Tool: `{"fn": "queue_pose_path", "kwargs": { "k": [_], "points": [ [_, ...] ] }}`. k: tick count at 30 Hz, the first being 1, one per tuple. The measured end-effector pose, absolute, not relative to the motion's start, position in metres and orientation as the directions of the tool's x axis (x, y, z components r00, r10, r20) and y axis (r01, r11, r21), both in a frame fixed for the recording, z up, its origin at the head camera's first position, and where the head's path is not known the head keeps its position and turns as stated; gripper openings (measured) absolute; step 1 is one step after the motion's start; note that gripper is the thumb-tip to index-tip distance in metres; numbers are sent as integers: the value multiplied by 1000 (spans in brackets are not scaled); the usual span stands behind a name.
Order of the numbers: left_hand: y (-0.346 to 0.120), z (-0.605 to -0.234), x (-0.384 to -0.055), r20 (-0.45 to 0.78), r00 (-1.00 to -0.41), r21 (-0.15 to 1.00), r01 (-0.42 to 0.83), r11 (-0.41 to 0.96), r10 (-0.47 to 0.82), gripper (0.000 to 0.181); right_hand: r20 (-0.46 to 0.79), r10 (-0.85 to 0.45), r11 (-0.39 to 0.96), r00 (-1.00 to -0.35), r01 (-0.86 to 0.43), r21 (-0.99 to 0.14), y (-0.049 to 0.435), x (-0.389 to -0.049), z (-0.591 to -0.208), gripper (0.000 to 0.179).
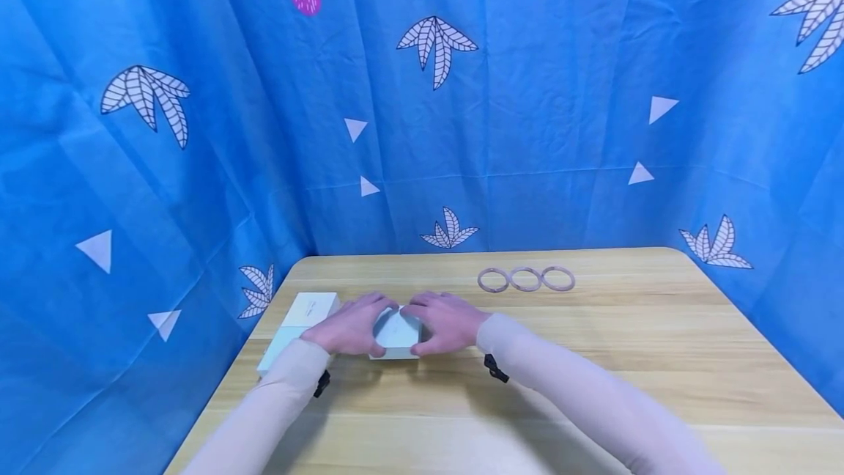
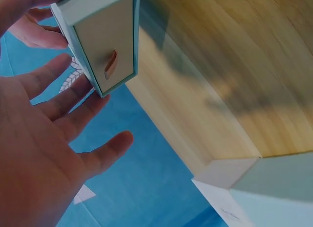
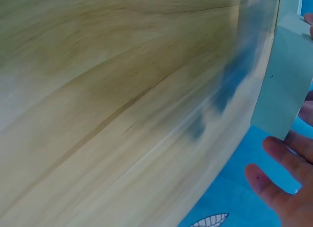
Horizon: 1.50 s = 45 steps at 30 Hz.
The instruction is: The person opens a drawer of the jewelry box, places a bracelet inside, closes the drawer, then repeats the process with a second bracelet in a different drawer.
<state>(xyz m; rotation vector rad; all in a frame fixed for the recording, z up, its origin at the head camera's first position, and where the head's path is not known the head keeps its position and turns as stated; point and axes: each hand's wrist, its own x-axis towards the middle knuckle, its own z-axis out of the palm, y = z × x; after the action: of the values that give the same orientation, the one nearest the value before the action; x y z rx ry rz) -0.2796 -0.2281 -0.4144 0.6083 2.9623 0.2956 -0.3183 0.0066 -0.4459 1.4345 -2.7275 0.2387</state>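
Note:
Between both hands is a small pale mint box (image 1: 398, 329), near the left side of the table. My left hand (image 1: 353, 326) holds its left side, thumb toward the front and fingers toward the back. Opposite it, my right hand (image 1: 450, 323) grips the right side in the same manner. The left wrist view shows a beige drawer-like end of the box (image 2: 105, 46) with a small brown pull tab (image 2: 111, 64), and the left fingers (image 2: 73, 92) spread along the edge. A plain mint side of the box (image 3: 283, 82) faces the right wrist view, fingertips at its corner.
White-and-mint boxes (image 1: 311, 309) lie at the table's left edge, beside the left forearm. Three thin pinkish rings (image 1: 525, 289) sit in a row at the back of the wooden table (image 1: 626, 328). A blue patterned curtain (image 1: 547, 130) encloses the back and sides.

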Motion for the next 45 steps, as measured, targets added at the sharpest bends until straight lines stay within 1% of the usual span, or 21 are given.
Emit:
{"fn": "queue_pose_path", "kwargs": {
  "k": [6, 12, 18, 28, 34, 45],
  "points": [
    [-217, -413, -279, -48, -898, 226, 417, 881, 437, 77, 111, -808, 563, -579, -813, -144, 24, -312, -439, 80],
    [-205, -411, -278, -30, -879, 245, 456, 856, 476, 79, 116, -798, 575, -591, -805, -148, 41, -309, -436, 80],
    [-193, -411, -279, -18, -868, 232, 479, 847, 496, 80, 127, -781, 592, -612, -789, -166, 57, -306, -434, 80],
    [-176, -412, -279, -4, -847, 254, 513, 820, 531, 83, 158, -779, 589, -607, -795, -148, 79, -300, -432, 77],
    [-164, -413, -281, -4, -842, 254, 521, 815, 540, 82, 147, -769, 602, -622, -783, -158, 92, -298, -431, 76],
    [-139, -417, -286, -10, -820, 260, 551, 793, 573, 82, 134, -744, 639, -655, -756, -144, 116, -296, -435, 78]
  ]
}}
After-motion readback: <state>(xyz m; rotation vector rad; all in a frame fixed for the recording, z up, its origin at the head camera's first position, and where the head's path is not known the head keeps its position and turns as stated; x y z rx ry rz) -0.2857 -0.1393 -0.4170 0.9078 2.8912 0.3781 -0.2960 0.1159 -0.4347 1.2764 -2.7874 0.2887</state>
